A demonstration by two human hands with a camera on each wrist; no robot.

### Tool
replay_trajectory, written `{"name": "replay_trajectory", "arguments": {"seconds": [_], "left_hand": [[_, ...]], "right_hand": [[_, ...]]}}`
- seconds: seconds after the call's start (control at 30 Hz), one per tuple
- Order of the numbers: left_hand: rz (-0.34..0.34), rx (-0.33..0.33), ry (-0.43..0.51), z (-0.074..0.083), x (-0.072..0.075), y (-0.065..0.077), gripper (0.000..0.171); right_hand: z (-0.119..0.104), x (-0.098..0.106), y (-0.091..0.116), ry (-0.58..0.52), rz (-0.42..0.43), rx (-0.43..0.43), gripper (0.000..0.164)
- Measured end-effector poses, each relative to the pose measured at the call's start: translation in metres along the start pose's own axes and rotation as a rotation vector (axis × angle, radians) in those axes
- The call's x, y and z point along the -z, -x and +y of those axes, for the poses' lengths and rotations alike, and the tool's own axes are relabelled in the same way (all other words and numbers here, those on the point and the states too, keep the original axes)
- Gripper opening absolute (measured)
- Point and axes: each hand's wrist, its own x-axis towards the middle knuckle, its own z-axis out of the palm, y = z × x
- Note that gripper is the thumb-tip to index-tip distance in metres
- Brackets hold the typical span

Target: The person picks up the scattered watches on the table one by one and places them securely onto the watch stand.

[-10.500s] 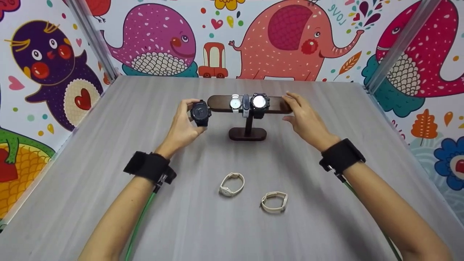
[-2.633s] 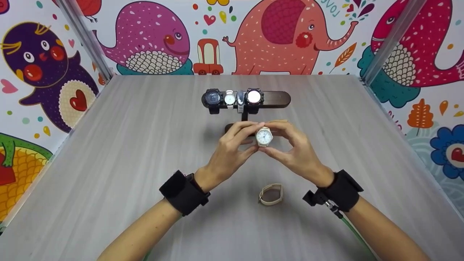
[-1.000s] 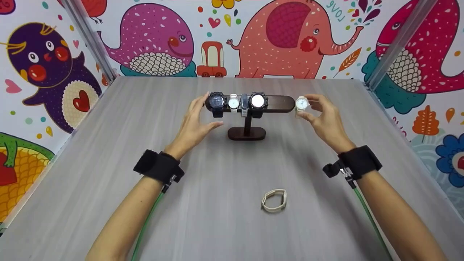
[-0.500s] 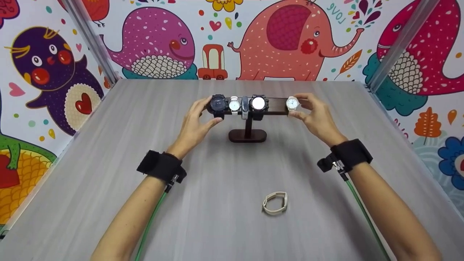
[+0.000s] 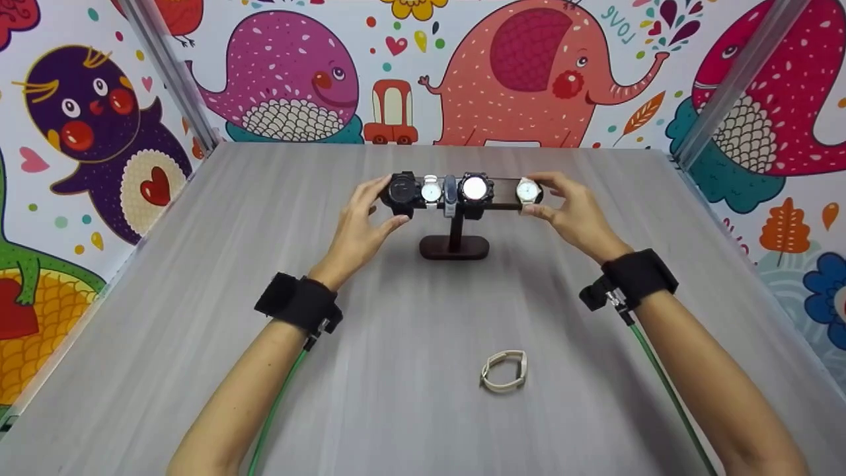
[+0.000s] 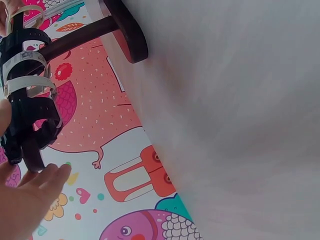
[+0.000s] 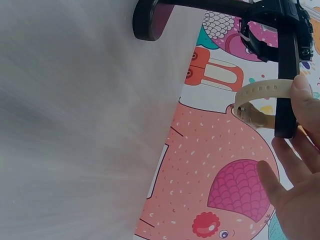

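A dark wooden watch stand (image 5: 454,248) stands upright with its crossbar level. At the bar's right end, my right hand (image 5: 576,215) pinches a cream wristwatch (image 5: 528,191) between thumb and fingers. In the right wrist view its closed strap (image 7: 262,89) loops around the bar. My left hand (image 5: 355,233) holds the bar's left end, thumb in front and fingers behind, beside a black watch (image 5: 402,190). Between these hang a white watch (image 5: 431,192), a slim grey band (image 5: 451,192) and a black watch with a bright face (image 5: 474,188).
A cream looped watch band (image 5: 504,371) lies on the grey tabletop (image 5: 370,396), nearer the person than the stand. Cartoon-printed walls (image 5: 515,73) close the back and sides. Green cables (image 5: 667,383) trail from the black wrist straps along both forearms.
The right hand has brought the cream watch leftward from beside the bar onto its right end. Earlier, the left hand held a black watch that now hangs at the left end.
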Motion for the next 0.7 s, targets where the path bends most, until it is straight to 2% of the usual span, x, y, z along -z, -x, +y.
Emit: {"name": "replay_trajectory", "arguments": {"seconds": [0.27, 0.43, 0.7], "left_hand": [[-0.018, 0.01, 0.01, 0.0, 0.003, -0.001, 0.069], [-0.034, 0.02, -0.001, 0.001, 0.004, 0.0, 0.072], [-0.066, 0.048, -0.004, 0.002, 0.004, -0.001, 0.076]], "right_hand": [[-0.003, 0.001, -0.005, 0.052, -0.048, -0.011, 0.053], [-0.005, 0.0, -0.007, 0.079, -0.051, 0.013, 0.054], [-0.009, -0.008, -0.012, 0.07, -0.065, 0.039, 0.055]]}}
